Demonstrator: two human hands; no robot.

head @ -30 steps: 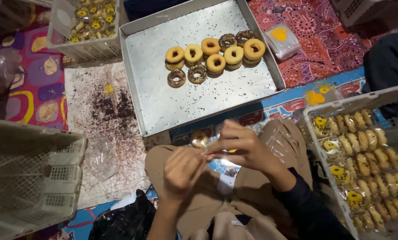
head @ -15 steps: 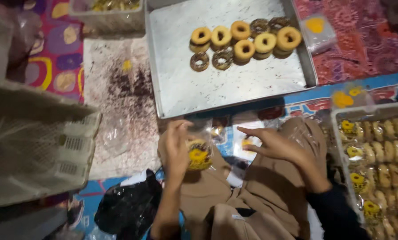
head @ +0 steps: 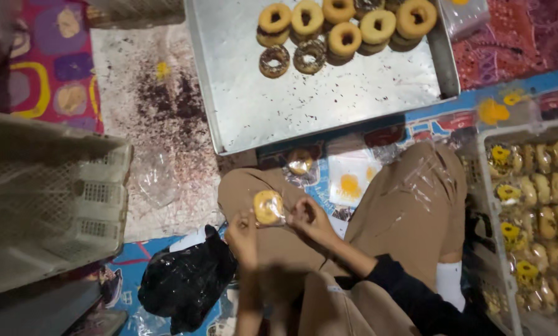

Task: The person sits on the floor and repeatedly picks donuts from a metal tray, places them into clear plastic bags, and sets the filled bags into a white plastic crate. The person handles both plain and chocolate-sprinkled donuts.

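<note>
So, from the head camera, a wrapped doughnut (head: 269, 207) is being held up over the lap between both hands: the left hand (head: 243, 233) is closed on its lower left edge, fingers pinched around the clear wrapping, and the right hand (head: 311, 219) is pinched on the right side of the same packet, fingertips curled in tight. Tan trousers (head: 409, 205) are seen under the hands, knees spread, with a dark sleeve (head: 409, 295) on the right arm. Just ahead of the knees, another wrapped doughnut (head: 300, 161) is lying on the mat, near a flat clear bag with a yellow print (head: 351, 180). Further up, a big metal tray (head: 260, 106) is set on the floor with a cluster of glazed doughnuts (head: 347, 28) at its far end, a couple of them sprinkled dark. Off to the right, a white crate (head: 487, 205) is packed with rows of bagged doughnuts. On the left an upturned pale crate (head: 48, 199) is seen, and a crumpled black plastic bag (head: 185, 280) is sitting just beside the left knee
</note>
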